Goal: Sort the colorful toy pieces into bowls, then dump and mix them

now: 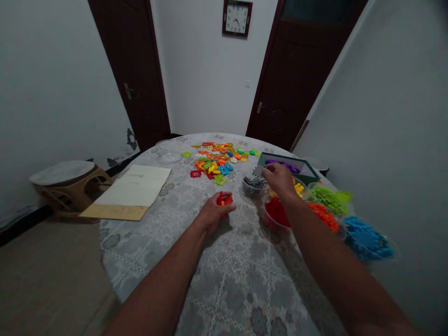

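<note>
1. Cream paper sheet with a tan lower strip, lying flat, overhanging the left edge of the desk. Desk: rounded, grey patterned cloth, lacy motifs.
2. Clear lid, round, flat near far-left edge.
3. Left hand mid-desk, fingers curled, grasping red-orange pieces; exact count hidden. Forearm reaches in from near edge.
4. Mixed pile toward far edge: flat, notched, plastic-looking, some with cut-outs; red, orange, yellow, green, blue.
5. Grey piece, toothed outline, pinched in right hand above the clear grey-piece tub. Wrist bent, fingers pointing left.
6. Red-piece tub below right wrist; teal box of purple pieces behind.
7. Toward right edge: lime pieces, orange pieces, blue pieces, heaped in clear containers.
</note>
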`<state>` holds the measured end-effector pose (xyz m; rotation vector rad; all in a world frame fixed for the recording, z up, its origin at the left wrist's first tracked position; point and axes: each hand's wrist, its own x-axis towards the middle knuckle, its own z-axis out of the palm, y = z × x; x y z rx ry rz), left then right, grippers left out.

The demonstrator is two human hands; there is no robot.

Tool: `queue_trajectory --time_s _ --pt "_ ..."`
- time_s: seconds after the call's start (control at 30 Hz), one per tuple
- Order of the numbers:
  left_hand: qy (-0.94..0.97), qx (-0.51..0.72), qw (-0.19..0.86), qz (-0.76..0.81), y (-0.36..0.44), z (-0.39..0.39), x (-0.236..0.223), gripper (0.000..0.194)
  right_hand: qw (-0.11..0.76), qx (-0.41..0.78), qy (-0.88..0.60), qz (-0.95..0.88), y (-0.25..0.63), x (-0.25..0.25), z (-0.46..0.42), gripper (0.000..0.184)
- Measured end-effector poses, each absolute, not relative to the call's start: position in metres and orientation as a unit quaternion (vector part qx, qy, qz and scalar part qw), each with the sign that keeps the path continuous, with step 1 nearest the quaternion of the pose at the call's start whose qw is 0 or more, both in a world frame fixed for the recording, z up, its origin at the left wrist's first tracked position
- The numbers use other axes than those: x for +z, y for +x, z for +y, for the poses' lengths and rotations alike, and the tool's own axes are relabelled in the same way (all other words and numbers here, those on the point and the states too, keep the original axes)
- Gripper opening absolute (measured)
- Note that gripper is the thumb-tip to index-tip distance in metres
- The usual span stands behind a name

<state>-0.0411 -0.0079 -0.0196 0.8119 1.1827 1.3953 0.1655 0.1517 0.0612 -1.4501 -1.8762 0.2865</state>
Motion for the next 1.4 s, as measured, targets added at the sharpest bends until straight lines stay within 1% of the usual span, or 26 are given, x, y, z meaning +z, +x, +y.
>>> queue_trajectory --time_s 0.13,0.27,0.33,0.4,0.47,0.57,0.63,0.73,0.87,0.93,1.03,1.13,1.2,1.3,1.4 --pt "0.396 0.583 0.478 0.524 -0.037 -0.007 -0.022 0.059 0.320 0.092 -0.585 -0.740 0.160 0.054 0.170 0.035" --pt "0.439 0.575 0.439 0.533 -0.038 -0.006 -0.022 0.065 0.343 0.085 -0.542 -0.762 0.165 0.052 0.154 0.032" --pt "0.457 0.569 0.422 0.538 -0.039 -0.006 -0.021 0.070 0.365 0.096 -0.510 -0.773 0.168 0.053 0.140 0.030" --pt "0.468 0.567 0.411 0.538 -0.040 -0.005 -0.020 0.079 0.368 0.117 -0.477 -0.789 0.169 0.055 0.122 0.028" --pt "0.475 0.571 0.401 0.537 -0.039 -0.004 -0.020 0.086 0.340 0.149 -0.442 -0.817 0.167 0.056 0.102 0.027" --pt "0.484 0.581 0.386 0.528 -0.037 -0.003 -0.022 0.090 0.281 0.204 -0.405 -0.846 0.155 0.051 0.071 0.026" --pt "0.489 0.590 0.389 0.511 -0.035 -0.002 -0.024 0.090 0.264 0.237 -0.396 -0.847 0.145 0.044 0.055 0.028" --pt "0.489 0.594 0.410 0.491 -0.033 -0.003 -0.024 0.089 0.266 0.258 -0.394 -0.841 0.134 0.031 0.044 0.035" --pt "0.440 0.599 0.486 0.460 -0.033 -0.004 -0.022 0.091 0.295 0.277 -0.430 -0.807 0.139 0.027 0.047 0.040" --pt "0.380 0.612 0.530 0.447 -0.034 -0.004 -0.021 0.085 0.324 0.286 -0.444 -0.784 0.147 0.031 0.047 0.037" --pt "0.275 0.630 0.589 0.425 -0.037 -0.003 -0.020 0.067 0.380 0.262 -0.428 -0.777 0.158 0.035 0.039 0.027" --pt "0.189 0.642 0.631 0.392 -0.040 -0.001 -0.019 0.052 0.456 0.149 -0.350 -0.805 0.166 0.031 0.027 0.018" --pt "0.151 0.641 0.650 0.379 -0.041 -0.001 -0.019 0.044 0.495 0.069 -0.293 -0.815 0.169 0.026 0.020 0.016" --pt "0.133 0.627 0.676 0.362 -0.043 -0.002 -0.017 0.036 0.515 0.011 -0.256 -0.818 0.173 0.019 0.014 0.017" --pt "0.133 0.618 0.699 0.335 -0.045 -0.003 -0.016 0.035 0.520 0.003 -0.244 -0.819 0.176 0.013 0.013 0.020"
